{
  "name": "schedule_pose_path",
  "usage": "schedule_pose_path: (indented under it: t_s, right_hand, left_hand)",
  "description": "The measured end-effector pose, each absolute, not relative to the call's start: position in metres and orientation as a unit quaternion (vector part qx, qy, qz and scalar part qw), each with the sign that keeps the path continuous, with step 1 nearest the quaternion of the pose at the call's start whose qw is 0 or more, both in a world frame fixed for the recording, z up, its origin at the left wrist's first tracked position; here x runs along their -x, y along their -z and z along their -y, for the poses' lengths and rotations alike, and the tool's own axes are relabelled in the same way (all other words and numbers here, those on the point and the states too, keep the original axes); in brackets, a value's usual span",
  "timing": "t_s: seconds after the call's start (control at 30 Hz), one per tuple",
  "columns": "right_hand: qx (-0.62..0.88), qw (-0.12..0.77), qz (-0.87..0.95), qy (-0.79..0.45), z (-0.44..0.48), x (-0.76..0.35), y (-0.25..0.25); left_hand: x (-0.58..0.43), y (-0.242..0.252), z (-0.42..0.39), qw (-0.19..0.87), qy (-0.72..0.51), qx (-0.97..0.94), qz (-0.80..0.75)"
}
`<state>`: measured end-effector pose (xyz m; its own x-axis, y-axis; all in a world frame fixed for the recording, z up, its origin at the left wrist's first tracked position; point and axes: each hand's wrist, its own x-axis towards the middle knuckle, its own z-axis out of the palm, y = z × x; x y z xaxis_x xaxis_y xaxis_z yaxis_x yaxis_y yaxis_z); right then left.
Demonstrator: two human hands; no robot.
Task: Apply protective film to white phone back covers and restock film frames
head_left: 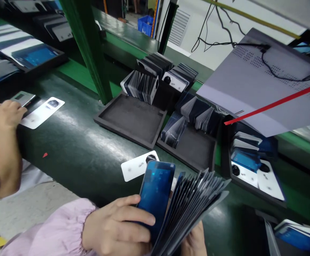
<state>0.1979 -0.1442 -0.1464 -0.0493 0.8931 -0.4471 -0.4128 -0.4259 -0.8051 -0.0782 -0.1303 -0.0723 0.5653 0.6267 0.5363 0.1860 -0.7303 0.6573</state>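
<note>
My left hand (119, 225), in a pink sleeve, has its fingers across a blue-faced phone panel (157, 192) at the front of a fanned stack. Behind it, the stack of thin phone panels (194, 202) leans to the right, edges spread at the top. My right hand (197, 240) grips that stack from its right side; most of its fingers are hidden behind the panels. Just beyond the blue panel, a white phone back panel (136, 167) with a round dark camera area lies flat on the green table (90, 153).
Dark trays (133, 122) with upright rows of panels (141, 87) stand at the back. Another tray (264, 186) holds white and blue panels on the right. A co-worker's hand (4, 115) rests near another white panel (42, 112) at left. A green post (90, 49) rises behind.
</note>
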Motion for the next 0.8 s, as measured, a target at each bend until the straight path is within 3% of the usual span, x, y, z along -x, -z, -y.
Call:
schedule_pose_path:
  t_s: [0.27, 0.43, 0.57, 0.8]
  right_hand:
    - [0.469, 0.472, 0.27, -0.696, 0.13, -0.198, 0.139]
    - [0.503, 0.486, 0.279, -0.658, 0.115, -0.18, 0.138]
    - [0.542, 0.481, 0.345, -0.596, 0.114, -0.177, 0.144]
    - [0.536, 0.378, 0.555, -0.511, 0.109, -0.19, 0.142]
  left_hand:
    - [0.074, 0.079, 0.127, 0.387, -0.446, -0.778, -0.215]
    - [0.067, 0.079, 0.111, 0.496, -0.532, -0.611, -0.313]
    - [0.056, 0.098, 0.103, 0.567, -0.486, -0.543, -0.383]
    - [0.044, 0.136, 0.096, 0.528, -0.459, -0.581, -0.416]
